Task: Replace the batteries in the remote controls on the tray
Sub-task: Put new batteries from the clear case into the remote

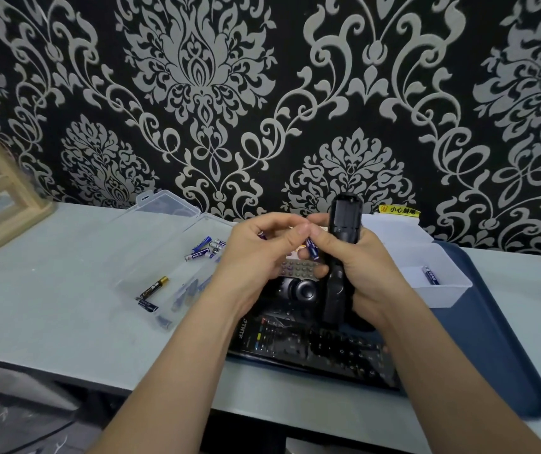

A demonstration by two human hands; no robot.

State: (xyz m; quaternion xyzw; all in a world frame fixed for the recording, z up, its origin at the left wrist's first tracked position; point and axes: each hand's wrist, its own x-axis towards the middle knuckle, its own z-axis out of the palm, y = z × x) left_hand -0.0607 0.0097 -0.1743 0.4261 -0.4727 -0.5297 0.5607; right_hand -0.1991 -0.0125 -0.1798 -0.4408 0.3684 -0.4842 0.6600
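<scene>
Single head-worn view (wide-angle, edges bowed), facing forward and down over the table [49, 306] toward the patterned wall [262, 93]; very near the left hand [256, 253] and right hand [360, 260], mid-frame.

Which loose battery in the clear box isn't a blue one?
The black-and-gold battery, lying toward the near end of the clear box; the other batteries there are blue and white.

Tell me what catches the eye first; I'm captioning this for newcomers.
Mid-frame, the right hand grips a black remote upright while the left hand pinches a blue battery beside it. Behind looms bold black-and-silver damask wallpaper; loose batteries lie in a clear box on the left.
</scene>
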